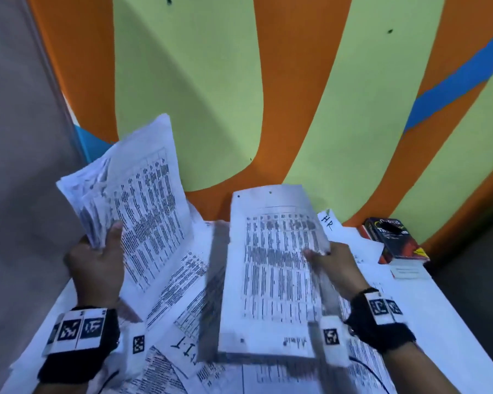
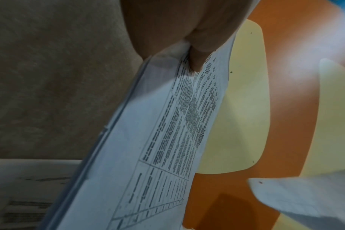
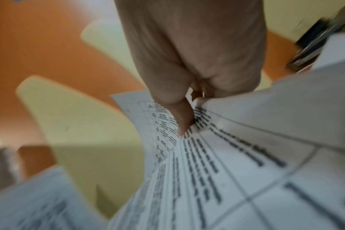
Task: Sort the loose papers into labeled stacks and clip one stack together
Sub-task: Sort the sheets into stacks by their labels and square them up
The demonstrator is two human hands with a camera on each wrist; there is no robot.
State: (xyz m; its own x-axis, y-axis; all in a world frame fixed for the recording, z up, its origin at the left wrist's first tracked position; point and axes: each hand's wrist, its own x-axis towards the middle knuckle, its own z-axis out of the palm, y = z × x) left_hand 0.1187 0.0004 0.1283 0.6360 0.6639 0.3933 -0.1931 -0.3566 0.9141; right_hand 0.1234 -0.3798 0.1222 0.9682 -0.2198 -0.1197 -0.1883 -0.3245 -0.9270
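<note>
Open gap between the raised bundle (image 1: pixel 143 211) and lifted sheet (image 1: pixel 273 268); book (image 1: pixel 393 240) far right.

Office: paper-strewn desk (image 1: pixel 453 322), "HR" label (image 1: pixel 327 221).

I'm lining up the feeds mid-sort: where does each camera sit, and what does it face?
Head: worn high, looks down at the paper-strewn table and striped wall; both hands and wristbands show.
Left wrist: looks along the left hand at its sheaf.
Right wrist: looks along the right hand pinching a printed sheet.
Shared: head and right wrist both show that sheet.
</note>
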